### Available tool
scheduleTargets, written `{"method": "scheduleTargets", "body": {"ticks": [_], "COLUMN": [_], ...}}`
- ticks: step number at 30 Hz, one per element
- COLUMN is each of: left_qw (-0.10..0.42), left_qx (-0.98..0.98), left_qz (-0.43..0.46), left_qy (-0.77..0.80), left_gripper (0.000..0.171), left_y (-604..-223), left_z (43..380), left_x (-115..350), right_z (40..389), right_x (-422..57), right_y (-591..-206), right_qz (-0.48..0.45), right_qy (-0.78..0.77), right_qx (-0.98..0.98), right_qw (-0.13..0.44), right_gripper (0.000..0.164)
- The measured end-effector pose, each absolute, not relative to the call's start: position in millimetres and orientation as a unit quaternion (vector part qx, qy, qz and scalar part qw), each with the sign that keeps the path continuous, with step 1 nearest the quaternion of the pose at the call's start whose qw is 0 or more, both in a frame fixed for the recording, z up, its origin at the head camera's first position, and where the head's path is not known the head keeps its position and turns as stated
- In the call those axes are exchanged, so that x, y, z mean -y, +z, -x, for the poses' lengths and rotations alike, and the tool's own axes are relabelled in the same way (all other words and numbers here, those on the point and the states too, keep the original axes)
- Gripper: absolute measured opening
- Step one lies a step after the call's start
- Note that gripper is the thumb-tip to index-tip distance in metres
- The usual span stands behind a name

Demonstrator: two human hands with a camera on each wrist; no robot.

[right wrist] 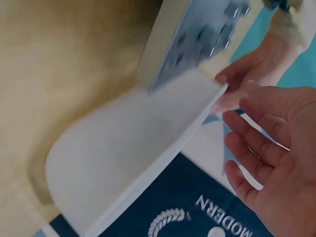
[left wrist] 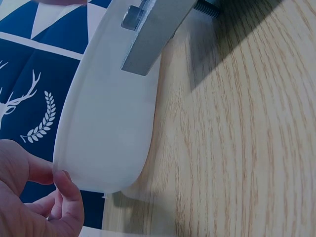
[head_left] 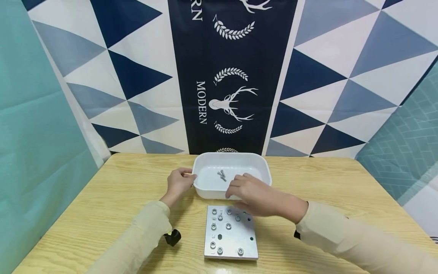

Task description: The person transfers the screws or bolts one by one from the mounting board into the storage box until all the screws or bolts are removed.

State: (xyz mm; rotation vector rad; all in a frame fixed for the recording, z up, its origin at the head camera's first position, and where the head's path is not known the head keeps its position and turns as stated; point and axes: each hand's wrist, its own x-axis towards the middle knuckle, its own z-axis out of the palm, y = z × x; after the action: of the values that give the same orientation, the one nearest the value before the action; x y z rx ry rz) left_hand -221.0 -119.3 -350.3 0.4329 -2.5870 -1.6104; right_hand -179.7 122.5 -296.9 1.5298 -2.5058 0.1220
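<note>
A white plastic tub (head_left: 212, 194) stands at the back of the table with several small bolts (head_left: 222, 175) on its floor. My left hand (head_left: 179, 181) pinches the tub's left rim between thumb and fingers, as the left wrist view also shows. Over the tub's near right edge hovers my right hand (head_left: 254, 194), its fingers (right wrist: 254, 143) loosely bent with nothing visible between them. Closer to me lies a silver metal plate (head_left: 234, 239) with several socket-head bolts seated in it and a few bare holes. My right hand covers part of the tub's front wall.
The wooden table (head_left: 137, 190) reaches back to a patterned cloth (head_left: 226, 76) hanging just behind the tub. A teal curtain (head_left: 37, 133) borders the left side. Black wrist gear (head_left: 172, 238) sticks out below my left wrist.
</note>
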Motion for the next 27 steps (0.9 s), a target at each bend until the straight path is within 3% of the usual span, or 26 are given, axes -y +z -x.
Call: {"method": "scheduleTargets", "body": {"ticks": [11, 20, 27], "left_qw": [0.027, 0.028, 0.031], "left_qx": [0.838, 0.839, 0.839], "left_qz": [-0.143, -0.140, -0.137], "left_qy": [-0.527, -0.525, -0.525], "left_gripper": [0.028, 0.028, 0.028], "left_y": [-351.1, -350.7, -351.5], "left_z": [220.6, 221.3, 221.2], "left_x": [119.3, 119.8, 120.5], "right_z": [146.2, 139.1, 139.9], "right_x": [-116.5, -114.4, -112.3], "right_y": [-314.2, -322.5, -328.2], "right_qz": [-0.548, -0.551, -0.561], "right_qy": [0.022, -0.002, -0.004], "right_qx": [0.831, 0.831, 0.820], "right_qw": [0.095, 0.079, 0.110], "right_gripper": [0.023, 0.024, 0.022]}}
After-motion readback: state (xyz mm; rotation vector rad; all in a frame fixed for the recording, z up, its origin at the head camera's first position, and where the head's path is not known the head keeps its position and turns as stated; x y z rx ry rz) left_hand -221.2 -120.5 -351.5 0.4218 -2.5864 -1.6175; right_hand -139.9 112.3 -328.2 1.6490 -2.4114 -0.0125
